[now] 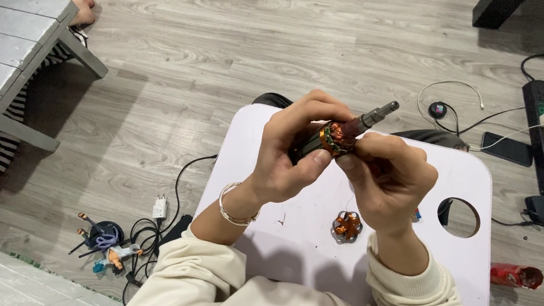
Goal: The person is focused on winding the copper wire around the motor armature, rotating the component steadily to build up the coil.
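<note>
Both hands are holding a motor rotor (339, 136) up over the small white table (472, 184). The left hand (295, 152) is wrapping its fingers around the dark body. The right hand (388, 176) is pinching the copper end, just below the metal shaft (380, 114). A small copper coil (347, 226) is lying on the table below the grip.

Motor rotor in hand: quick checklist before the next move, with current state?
1. Rotor held by both hands: ok, left hand and right hand both grip it.
2. Shaft free of fingers: ok, it sticks out up and to the right.
3. Copper winding intact: cannot tell, mostly hidden by fingers.
4. Small copper-wound part safely on white table: ok, lying flat, away from edges.
5. Table hole clear of parts: ok.
</note>
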